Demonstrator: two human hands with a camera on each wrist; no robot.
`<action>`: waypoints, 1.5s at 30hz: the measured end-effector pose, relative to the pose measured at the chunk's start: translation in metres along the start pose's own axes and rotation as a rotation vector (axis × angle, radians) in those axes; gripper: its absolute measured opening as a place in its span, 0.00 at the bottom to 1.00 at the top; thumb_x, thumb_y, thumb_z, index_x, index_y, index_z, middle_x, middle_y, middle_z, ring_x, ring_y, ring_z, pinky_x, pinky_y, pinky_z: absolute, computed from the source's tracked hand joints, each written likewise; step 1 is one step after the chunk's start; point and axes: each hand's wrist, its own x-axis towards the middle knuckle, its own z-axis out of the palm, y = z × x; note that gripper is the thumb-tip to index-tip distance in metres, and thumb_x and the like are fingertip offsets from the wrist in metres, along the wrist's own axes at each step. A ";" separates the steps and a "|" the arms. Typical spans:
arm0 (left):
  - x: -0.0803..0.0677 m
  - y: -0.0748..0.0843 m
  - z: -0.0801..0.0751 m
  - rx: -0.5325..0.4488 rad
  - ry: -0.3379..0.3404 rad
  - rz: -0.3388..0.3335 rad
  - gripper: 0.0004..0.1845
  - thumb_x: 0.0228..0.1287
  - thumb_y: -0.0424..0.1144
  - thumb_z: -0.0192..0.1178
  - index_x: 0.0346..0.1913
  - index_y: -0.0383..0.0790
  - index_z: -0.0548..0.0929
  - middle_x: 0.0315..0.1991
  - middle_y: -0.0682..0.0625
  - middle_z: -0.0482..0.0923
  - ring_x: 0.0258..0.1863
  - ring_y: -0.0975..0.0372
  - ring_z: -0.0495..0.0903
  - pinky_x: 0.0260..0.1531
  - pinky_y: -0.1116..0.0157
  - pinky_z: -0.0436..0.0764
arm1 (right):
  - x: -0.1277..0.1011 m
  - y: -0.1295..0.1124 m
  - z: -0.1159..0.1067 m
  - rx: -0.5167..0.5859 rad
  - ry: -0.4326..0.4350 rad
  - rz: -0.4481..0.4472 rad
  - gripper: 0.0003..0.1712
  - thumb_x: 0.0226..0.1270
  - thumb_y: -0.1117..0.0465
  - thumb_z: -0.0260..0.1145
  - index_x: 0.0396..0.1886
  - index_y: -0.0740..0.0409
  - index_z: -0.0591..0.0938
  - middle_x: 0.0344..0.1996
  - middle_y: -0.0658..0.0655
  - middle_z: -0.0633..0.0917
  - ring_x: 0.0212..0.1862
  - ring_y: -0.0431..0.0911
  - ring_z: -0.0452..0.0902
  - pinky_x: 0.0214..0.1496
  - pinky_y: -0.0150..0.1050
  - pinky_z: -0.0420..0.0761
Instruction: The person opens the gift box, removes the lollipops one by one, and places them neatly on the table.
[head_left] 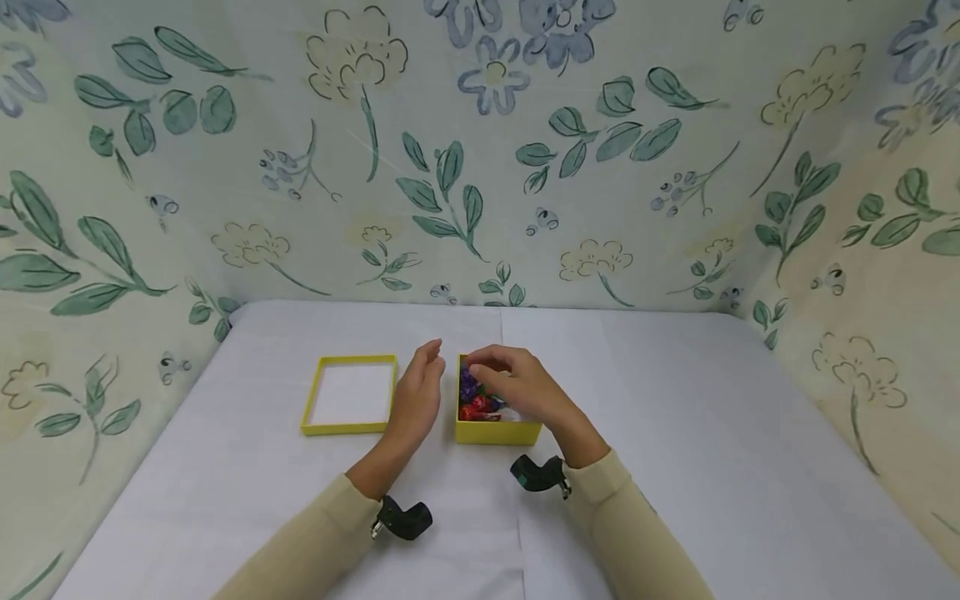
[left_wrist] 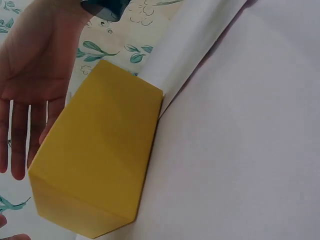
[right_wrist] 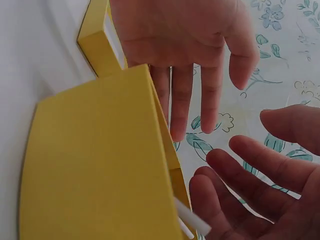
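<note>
Flanking the yellow box (head_left: 497, 431), both hands stand open-fingered.

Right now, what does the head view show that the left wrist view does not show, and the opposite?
Only the head view shows the yellow lid lying open side up to the left, the colourful wrapped pieces inside the yellow box, and the right hand curled over them; whether it grips one cannot be told. Only the left wrist view shows the box's plain outer wall close up, with no contents visible. Both show the box, the left hand open with straight fingers beside it, the white table cover and the floral wall.
</note>
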 end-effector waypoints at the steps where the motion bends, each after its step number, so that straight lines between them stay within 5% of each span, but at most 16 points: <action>1: 0.000 -0.002 0.003 0.000 -0.004 -0.006 0.27 0.75 0.53 0.37 0.71 0.49 0.63 0.70 0.50 0.64 0.68 0.56 0.64 0.65 0.52 0.67 | 0.001 0.002 0.000 -0.005 0.003 -0.007 0.21 0.72 0.51 0.59 0.56 0.59 0.80 0.52 0.55 0.82 0.51 0.48 0.77 0.49 0.42 0.81; 13: -0.003 -0.027 0.023 0.018 -0.055 0.024 0.25 0.76 0.45 0.39 0.74 0.58 0.60 0.72 0.52 0.60 0.70 0.55 0.59 0.69 0.50 0.58 | 0.009 0.016 0.000 -0.145 0.011 -0.091 0.16 0.68 0.59 0.64 0.54 0.57 0.82 0.49 0.53 0.84 0.51 0.44 0.78 0.52 0.45 0.81; 21: -0.004 -0.037 0.024 -0.005 -0.120 0.093 0.28 0.75 0.41 0.42 0.76 0.54 0.57 0.74 0.54 0.55 0.71 0.55 0.59 0.69 0.52 0.59 | 0.012 0.022 0.004 -0.246 0.012 -0.075 0.16 0.66 0.60 0.66 0.53 0.56 0.82 0.47 0.53 0.85 0.51 0.47 0.79 0.50 0.44 0.81; 38: -0.005 -0.043 0.024 -0.008 -0.144 0.167 0.29 0.75 0.39 0.42 0.76 0.51 0.55 0.74 0.52 0.56 0.70 0.56 0.59 0.68 0.53 0.60 | 0.015 0.028 0.014 -0.349 0.012 -0.045 0.14 0.62 0.62 0.69 0.48 0.57 0.84 0.44 0.53 0.86 0.48 0.44 0.80 0.55 0.43 0.79; 45: -0.005 -0.043 0.023 0.004 -0.142 0.176 0.29 0.75 0.39 0.42 0.76 0.53 0.55 0.74 0.52 0.56 0.71 0.57 0.59 0.69 0.54 0.59 | 0.016 0.029 0.018 -0.489 0.007 -0.046 0.15 0.64 0.56 0.68 0.47 0.58 0.86 0.44 0.52 0.86 0.50 0.46 0.80 0.55 0.44 0.78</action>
